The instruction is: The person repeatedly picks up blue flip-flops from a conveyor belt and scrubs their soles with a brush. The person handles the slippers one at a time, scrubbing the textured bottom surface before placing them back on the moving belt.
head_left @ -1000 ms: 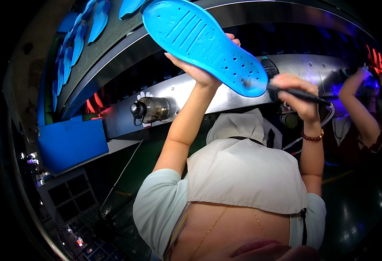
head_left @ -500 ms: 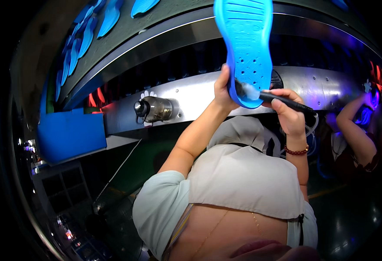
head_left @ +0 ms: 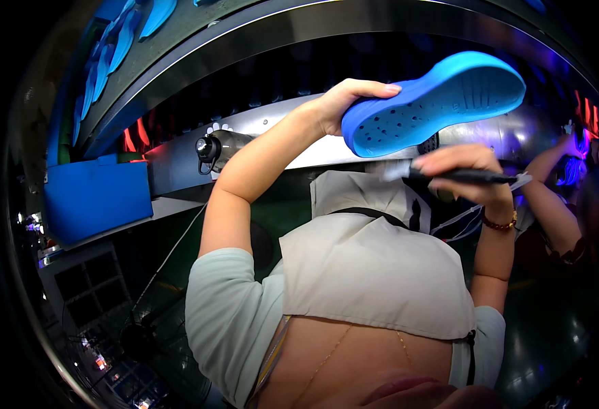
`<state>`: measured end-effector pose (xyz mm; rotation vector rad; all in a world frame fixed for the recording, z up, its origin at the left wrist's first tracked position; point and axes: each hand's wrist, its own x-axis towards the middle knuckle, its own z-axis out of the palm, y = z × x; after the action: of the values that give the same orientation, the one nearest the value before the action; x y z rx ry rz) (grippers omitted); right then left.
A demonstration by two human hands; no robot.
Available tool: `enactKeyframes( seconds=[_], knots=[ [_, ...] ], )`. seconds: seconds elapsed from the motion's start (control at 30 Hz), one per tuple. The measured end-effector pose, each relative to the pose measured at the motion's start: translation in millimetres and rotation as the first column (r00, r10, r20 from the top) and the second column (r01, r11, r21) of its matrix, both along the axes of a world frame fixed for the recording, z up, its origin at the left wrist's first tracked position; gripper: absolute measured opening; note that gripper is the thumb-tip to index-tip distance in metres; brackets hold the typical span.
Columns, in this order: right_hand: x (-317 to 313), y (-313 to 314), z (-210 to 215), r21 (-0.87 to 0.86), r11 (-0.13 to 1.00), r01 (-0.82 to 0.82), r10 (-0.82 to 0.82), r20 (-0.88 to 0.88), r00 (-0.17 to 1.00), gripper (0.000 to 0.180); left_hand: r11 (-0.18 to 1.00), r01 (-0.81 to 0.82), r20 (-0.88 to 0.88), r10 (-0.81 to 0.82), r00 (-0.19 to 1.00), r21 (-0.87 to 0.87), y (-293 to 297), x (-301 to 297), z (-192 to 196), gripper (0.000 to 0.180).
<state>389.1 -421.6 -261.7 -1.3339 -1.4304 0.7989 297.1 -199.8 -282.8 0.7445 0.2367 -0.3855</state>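
Note:
A blue shoe sole (head_left: 436, 102) is held up in front of me, tilted, its small-holed end to the left and its ribbed end to the upper right. My left hand (head_left: 347, 102) grips the holed end, thumb along the upper edge. In my right hand (head_left: 470, 167) is a black-handled brush (head_left: 494, 177) with pale bristles, joined to thin white tubes or cords. The bristles, smeared by motion, are just below the sole's lower edge; I cannot tell whether they touch it.
Behind the sole runs a metal ledge (head_left: 306, 151) carrying a dark bottle (head_left: 228, 146). A conveyor belt with several blue soles (head_left: 119, 51) lies beyond, at the far left. A blue box-like panel (head_left: 98, 199) stands left. At the right is another person's arm (head_left: 551, 198).
The sole has swung from upright to slanting rightward, and my left hand has moved to its upper edge. My right hand has drawn the brush off the sole's inner face.

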Motion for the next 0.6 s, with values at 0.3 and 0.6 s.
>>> enactKeyframes(
  seconds=[0.3, 0.6],
  knots=[
    [15, -5, 21, -0.043, 0.997, -0.070, 0.076, 0.148, 0.986, 0.018, 0.949, 0.239, -0.225, -0.192, 0.955, 0.205, -1, -7, 0, 0.054],
    [15, -23, 6, -0.075, 0.991, 0.112, -0.111, 0.014, 0.994, 0.019, 0.982, 0.061, -0.243, -0.016, 0.970, 0.181, 12, -20, -17, 0.049]
  ],
)
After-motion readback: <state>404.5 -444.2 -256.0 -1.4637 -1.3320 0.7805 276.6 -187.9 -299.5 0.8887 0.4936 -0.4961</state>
